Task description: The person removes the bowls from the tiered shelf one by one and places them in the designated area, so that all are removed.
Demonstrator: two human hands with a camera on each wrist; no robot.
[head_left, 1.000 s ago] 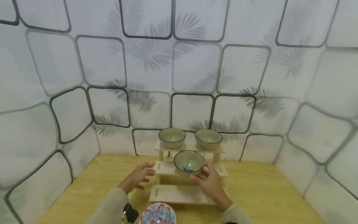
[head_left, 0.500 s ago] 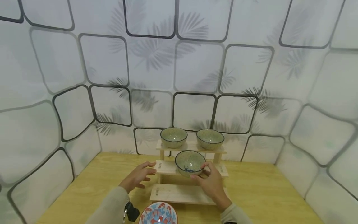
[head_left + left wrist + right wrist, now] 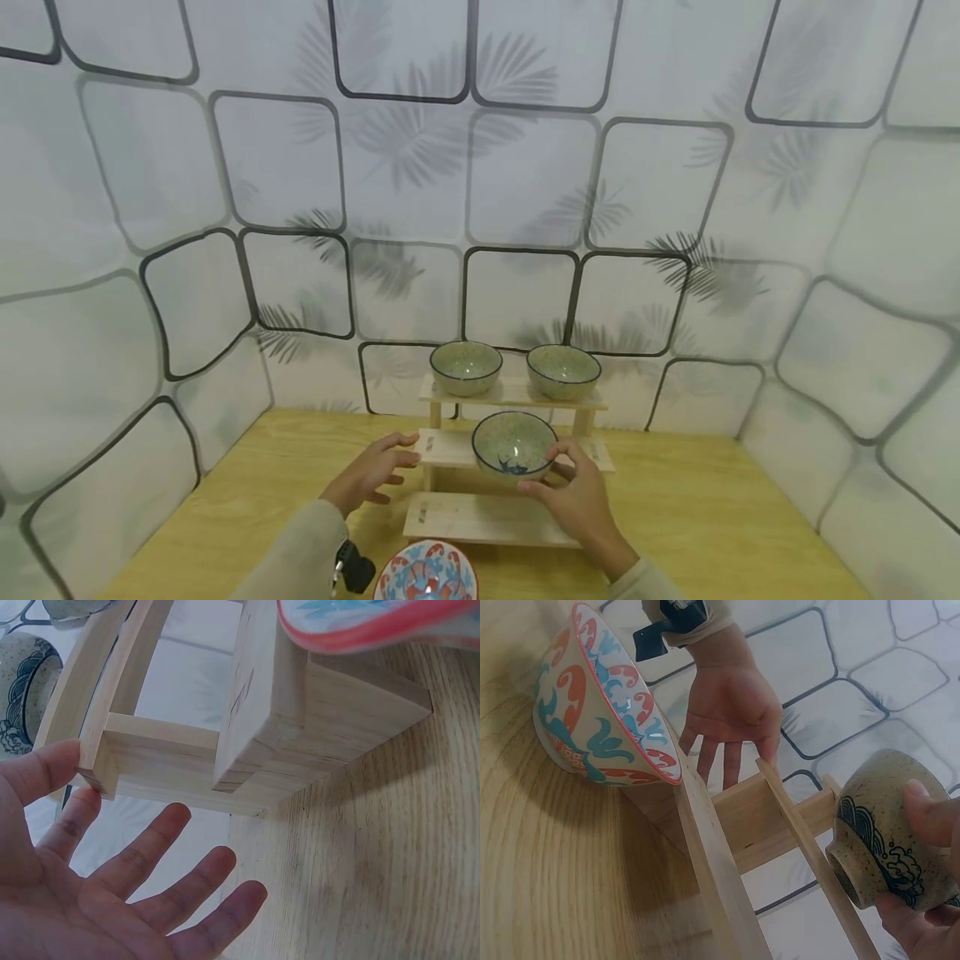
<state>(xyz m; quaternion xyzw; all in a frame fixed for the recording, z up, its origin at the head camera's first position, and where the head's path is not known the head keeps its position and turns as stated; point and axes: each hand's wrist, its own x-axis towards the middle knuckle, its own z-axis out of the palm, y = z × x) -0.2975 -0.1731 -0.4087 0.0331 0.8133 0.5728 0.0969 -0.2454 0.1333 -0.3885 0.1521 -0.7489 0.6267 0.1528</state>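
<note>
My right hand (image 3: 583, 500) grips a speckled grey-green bowl (image 3: 504, 442) by its right side, thumb toward me and fingers at the rim. The bowl has a dark blue rim and a blue wave pattern (image 3: 885, 855) on its outside. Its foot is right at the middle board (image 3: 810, 840) of a three-tier wooden stand (image 3: 480, 518). At the left end of that board, my left hand (image 3: 371, 477) pinches the corner between thumb and index finger, the other fingers (image 3: 217, 870) spread below. Two matching bowls, one left (image 3: 465, 371) and one right (image 3: 562, 373), sit on the top board.
A white bowl with red and blue patterns (image 3: 426, 575) stands on the wood-grain table (image 3: 247, 500) in front of the stand. Its side (image 3: 592, 712) shows close to the lowest board in the right wrist view. A patterned wall covering (image 3: 405, 300) surrounds the table behind and at both sides.
In the last half second my right hand has drawn the speckled bowl slightly toward me and to the right. My left hand keeps its place on the stand.
</note>
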